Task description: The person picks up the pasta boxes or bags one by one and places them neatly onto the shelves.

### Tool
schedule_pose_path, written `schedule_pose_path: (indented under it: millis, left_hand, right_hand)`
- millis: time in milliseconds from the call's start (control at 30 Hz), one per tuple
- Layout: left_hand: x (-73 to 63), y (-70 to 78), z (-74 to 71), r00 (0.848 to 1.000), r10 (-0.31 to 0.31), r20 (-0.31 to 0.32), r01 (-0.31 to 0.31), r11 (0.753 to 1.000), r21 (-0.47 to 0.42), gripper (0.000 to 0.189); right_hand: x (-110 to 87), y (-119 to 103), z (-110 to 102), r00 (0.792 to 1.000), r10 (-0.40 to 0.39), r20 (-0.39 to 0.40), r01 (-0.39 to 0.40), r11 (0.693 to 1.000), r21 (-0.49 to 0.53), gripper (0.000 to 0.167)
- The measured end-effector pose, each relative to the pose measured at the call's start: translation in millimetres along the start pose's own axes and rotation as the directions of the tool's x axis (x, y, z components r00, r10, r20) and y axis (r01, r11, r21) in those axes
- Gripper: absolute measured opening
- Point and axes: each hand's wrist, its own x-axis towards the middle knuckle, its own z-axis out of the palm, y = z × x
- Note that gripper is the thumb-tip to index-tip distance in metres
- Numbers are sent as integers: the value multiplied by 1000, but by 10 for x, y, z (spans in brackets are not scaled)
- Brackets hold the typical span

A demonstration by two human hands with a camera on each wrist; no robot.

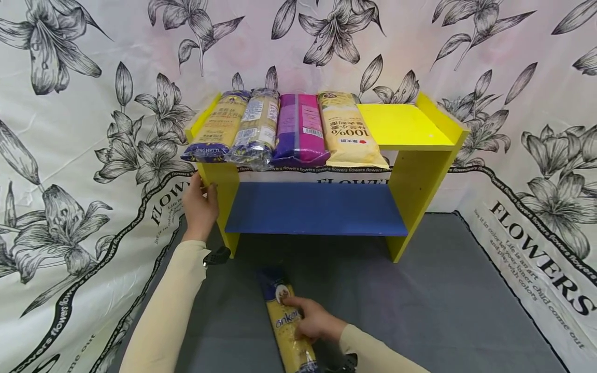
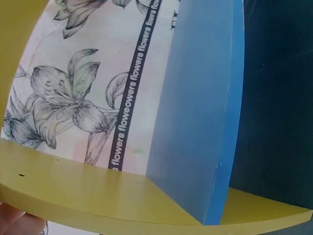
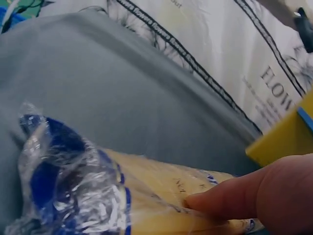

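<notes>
My left hand (image 1: 200, 210) grips the left side panel of a small yellow and blue shelf (image 1: 221, 207); its fingertips show at the panel's edge in the left wrist view. My right hand (image 1: 319, 320) holds a yellow and blue pasta packet (image 1: 284, 324) in front of the shelf, low in the head view. The thumb lies across the packet's clear, printed film, and the other fingers are mostly hidden. In the right wrist view, the crinkled blue end of the packet (image 3: 73, 181) points left, away from the hand.
On the yellow top board lie a spaghetti packet (image 1: 219, 124), a clear-wrapped pasta packet (image 1: 255, 127), a purple and pink packet (image 1: 300, 129) and a pale yellow packet (image 1: 351, 129), side by side. The blue lower board (image 1: 317, 210) spans the side panels. Flower-printed cloth (image 1: 527, 248) hangs around.
</notes>
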Motion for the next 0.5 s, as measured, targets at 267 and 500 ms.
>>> schedule_pose_path:
  millis: [267, 500]
  left_hand:
    - [-9, -22, 15, 1000, 24, -13, -24, 1000, 18, 33]
    - [-38, -54, 28, 999, 43, -22, -43, 999, 4, 31]
  right_hand:
    - [-754, 576, -623, 997, 19, -80, -2, 980, 200, 92]
    - [-1487, 799, -1333, 990, 105, -93, -65, 930, 362, 87]
